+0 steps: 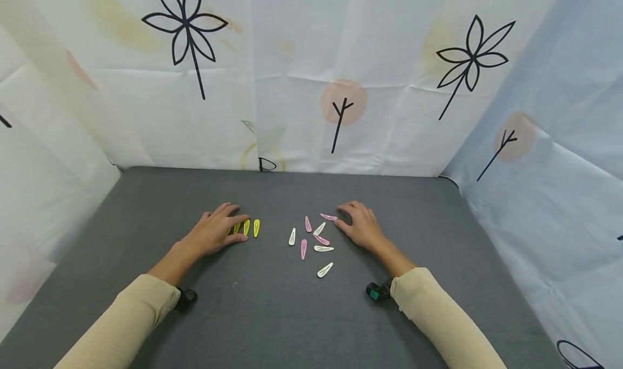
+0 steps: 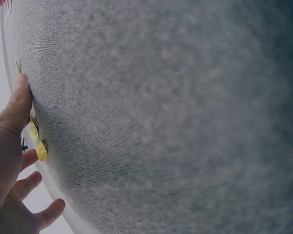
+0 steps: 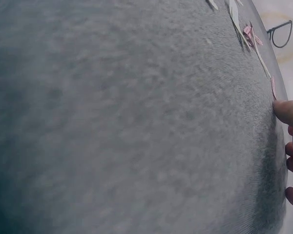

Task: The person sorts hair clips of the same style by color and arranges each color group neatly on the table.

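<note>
Showing the whole workspace, the head view is giving me two bare hands over a dark grey table (image 1: pixel 272 315), with a patterned fabric backdrop (image 1: pixel 292 87) hanging beyond the far edge. At left, four yellow hair clips (image 1: pixel 256 228) are lying side by side in a short row, the leftmost being mostly hidden. I am resting the left hand (image 1: pixel 216 231) around this row, its thumb lying near and its index finger far, the two standing apart. Right of centre, four pink clips (image 1: pixel 304 252) and four white clips (image 1: pixel 321 273) are lying mixed at various angles. I am placing the right hand (image 1: pixel 361 225) at the far right of this group, thumb and index finger standing apart about one end of the farthest pink clip. By my judgement, the yellow row is looking finished or nearly so, while the pink and white clips are awaiting ordering.

The left wrist view is showing me spread fingers, with yellow clips lying beside the thumb (image 2: pixel 17 105); whether the hand is pressing any clip, I am not managing to tell.

The right wrist view is showing me the right thumb (image 3: pixel 284 111) apparently touching a pink clip's end, no firm grip appearing.
</note>
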Tool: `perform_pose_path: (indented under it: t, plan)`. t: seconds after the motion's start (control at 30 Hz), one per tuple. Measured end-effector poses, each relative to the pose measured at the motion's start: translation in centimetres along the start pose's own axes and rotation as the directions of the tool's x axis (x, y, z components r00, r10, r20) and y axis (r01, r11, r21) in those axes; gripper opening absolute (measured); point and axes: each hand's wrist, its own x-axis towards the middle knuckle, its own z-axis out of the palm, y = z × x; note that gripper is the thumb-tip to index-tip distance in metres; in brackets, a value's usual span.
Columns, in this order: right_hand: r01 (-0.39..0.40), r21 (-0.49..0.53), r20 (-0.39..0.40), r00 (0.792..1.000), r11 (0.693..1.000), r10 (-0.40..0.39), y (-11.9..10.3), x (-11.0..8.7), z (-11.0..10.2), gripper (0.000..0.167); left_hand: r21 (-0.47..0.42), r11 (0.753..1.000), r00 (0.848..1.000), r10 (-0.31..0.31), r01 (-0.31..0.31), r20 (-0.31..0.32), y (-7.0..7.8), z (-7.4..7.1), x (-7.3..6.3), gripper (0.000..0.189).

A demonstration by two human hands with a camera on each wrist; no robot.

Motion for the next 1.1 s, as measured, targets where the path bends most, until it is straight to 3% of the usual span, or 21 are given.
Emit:
perform_pose_path:
  t: [0.53, 0.63, 0.87, 1.1]
  plan:
    - [-0.185, -0.080, -0.073, 0.981, 0.980, 0.179, -0.6, 1.8, 1.0, 0.029, -0.006, 1.000, 1.000, -0.018, 0.018, 0.015, -0.1, 0.7, 0.2, 0.058]
    - [-0.149, -0.043, -0.054, 0.988, 0.988, 0.146, -0.5, 1.7, 1.0, 0.028, -0.008, 1.000, 1.000, -0.020, 0.020, 0.021, -0.1, 0.7, 0.2, 0.058]
    - [0.014, 0.108, 0.042, 0.999, 0.994, -0.019, 0.2, 1.0, 0.0, 0.043, -0.001, 1.000, 0.999, -0.029, 0.029, 0.025, -0.1, 0.4, 0.2, 0.059]
    - [0.063, 0.082, 0.096, 0.993, 0.995, -0.071, 0.4, 0.9, 0.2, 0.050, -0.041, 0.999, 0.999, -0.026, 0.027, 0.023, -0.1, 0.2, 0.2, 0.058]
